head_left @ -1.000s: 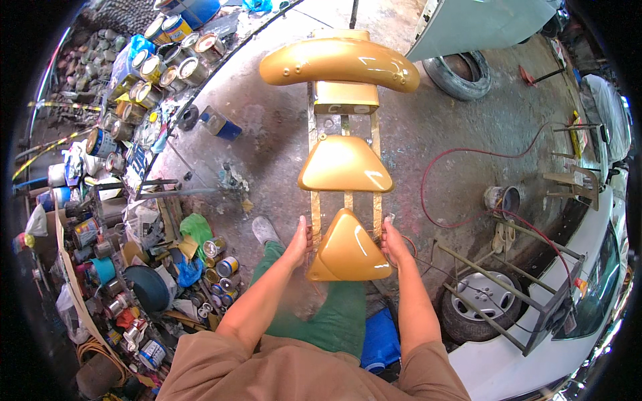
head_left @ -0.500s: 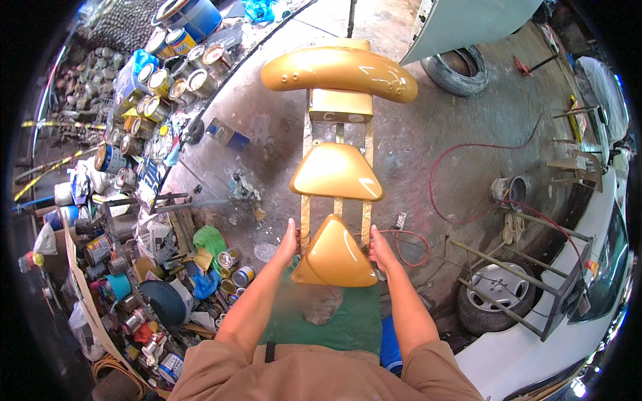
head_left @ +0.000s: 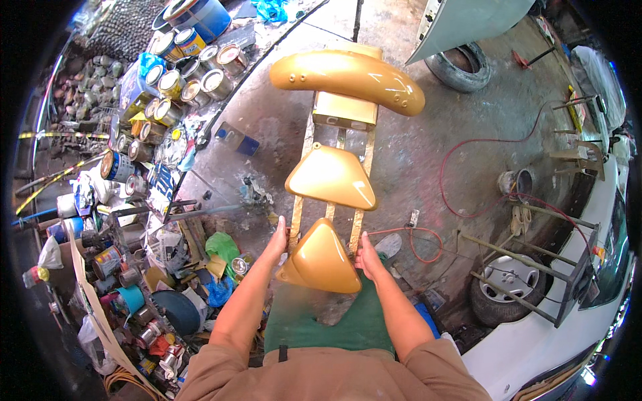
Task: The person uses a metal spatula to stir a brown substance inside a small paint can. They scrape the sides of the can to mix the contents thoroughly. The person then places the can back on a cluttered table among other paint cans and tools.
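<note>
Both hands are at the near end of a gold-spattered rack (head_left: 296,218) of long parallel bars, held out in front of me. My left hand (head_left: 275,242) grips its left side, thumb up, fingers partly hidden. My right hand (head_left: 368,258) is closed at the right side, fingers curled inward. Lying on the bars are glossy gold painted panels: a near triangular side cover (head_left: 326,257) between my hands and a second side cover (head_left: 332,177) beyond it. Farther out, a curved gold motorcycle fender (head_left: 348,75) rests across a gold box-shaped piece (head_left: 344,109).
Paint cans (head_left: 216,83) and clutter crowd the left. A red hose (head_left: 443,175) runs over the concrete floor at right. A tyre (head_left: 461,68), a pale panel (head_left: 461,23), a metal stand (head_left: 528,294), a wheel (head_left: 506,284) and a white car (head_left: 535,347) stand on the right.
The rack has turned slightly, its far end swinging right and its near end left, with both hands moving along. A foot now shows beyond my right hand. Both hands keep their hold.
</note>
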Available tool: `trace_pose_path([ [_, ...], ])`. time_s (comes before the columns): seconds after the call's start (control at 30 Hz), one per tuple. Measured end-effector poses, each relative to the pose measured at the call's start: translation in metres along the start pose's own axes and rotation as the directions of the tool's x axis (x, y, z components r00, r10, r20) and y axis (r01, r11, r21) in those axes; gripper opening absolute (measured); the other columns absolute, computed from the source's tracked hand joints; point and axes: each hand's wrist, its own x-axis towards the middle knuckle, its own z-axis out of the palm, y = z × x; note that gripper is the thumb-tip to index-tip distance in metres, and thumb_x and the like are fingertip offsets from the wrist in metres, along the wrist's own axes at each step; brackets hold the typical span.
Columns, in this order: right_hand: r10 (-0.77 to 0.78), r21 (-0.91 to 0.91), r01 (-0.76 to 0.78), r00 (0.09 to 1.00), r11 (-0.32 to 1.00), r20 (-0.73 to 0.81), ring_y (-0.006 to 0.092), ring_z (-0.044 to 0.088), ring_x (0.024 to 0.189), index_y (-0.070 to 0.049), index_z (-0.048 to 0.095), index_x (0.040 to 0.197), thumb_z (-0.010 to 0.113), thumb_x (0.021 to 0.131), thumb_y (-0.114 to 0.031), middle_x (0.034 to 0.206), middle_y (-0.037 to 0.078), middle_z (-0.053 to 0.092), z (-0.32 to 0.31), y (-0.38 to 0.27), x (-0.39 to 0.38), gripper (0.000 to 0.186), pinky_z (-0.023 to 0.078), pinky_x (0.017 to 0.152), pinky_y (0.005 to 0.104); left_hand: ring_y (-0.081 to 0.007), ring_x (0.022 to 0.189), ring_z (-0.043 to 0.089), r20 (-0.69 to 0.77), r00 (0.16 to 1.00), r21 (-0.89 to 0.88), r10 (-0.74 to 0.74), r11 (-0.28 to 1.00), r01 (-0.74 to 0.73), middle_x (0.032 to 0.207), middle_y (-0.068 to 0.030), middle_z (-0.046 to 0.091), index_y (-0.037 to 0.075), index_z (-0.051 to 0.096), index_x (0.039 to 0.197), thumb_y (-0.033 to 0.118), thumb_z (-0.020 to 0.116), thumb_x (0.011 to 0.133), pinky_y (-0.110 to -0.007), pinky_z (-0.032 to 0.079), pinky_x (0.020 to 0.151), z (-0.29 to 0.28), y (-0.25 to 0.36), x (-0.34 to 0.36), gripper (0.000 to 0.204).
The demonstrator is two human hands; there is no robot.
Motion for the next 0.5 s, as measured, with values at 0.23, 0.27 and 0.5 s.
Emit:
trace_pose_path([
  [0.23,0.009,0.045,-0.016,0.99,0.999,0.138,0.0273,0.066,0.088,-0.001,0.049,0.133,0.019,0.094,-0.084,0.112,0.019,0.068,0.05,-0.003,-0.015,0.096,0.052,0.079,0.0419,-0.0227,0.092,0.065,0.031,0.999,-0.115,-0.029,0.993,0.032,0.102,-0.0115,0.071,0.001,0.07,0.113,0.082,0.019,0.097,-0.038,0.049,0.088,-0.061,-0.03,0.042,0.098],
  [0.27,0.01,0.027,-0.014,0.987,1.0,0.161,0.0284,0.067,0.09,-0.001,0.049,0.134,0.018,0.094,-0.084,0.114,0.019,0.068,0.055,-0.004,-0.014,0.097,0.052,0.081,0.0428,-0.023,0.092,0.065,0.039,0.999,-0.114,-0.021,0.993,0.025,0.102,-0.0117,0.071,0.0,0.071,0.113,0.081,0.019,0.097,-0.038,0.049,0.088,-0.065,-0.028,0.045,0.098],
  [0.5,0.058,0.008,-0.059,0.994,0.998,0.093,0.0329,0.069,0.103,-0.001,0.053,0.127,0.02,0.095,-0.083,0.121,0.022,0.067,0.075,0.003,-0.003,0.094,0.051,0.094,0.0506,-0.0229,0.096,0.065,-0.071,0.998,0.128,-0.001,0.992,0.01,0.104,-0.0132,0.071,-0.001,0.073,0.112,0.079,0.017,0.098,-0.038,0.049,0.091,-0.07,0.012,0.017,0.098],
])
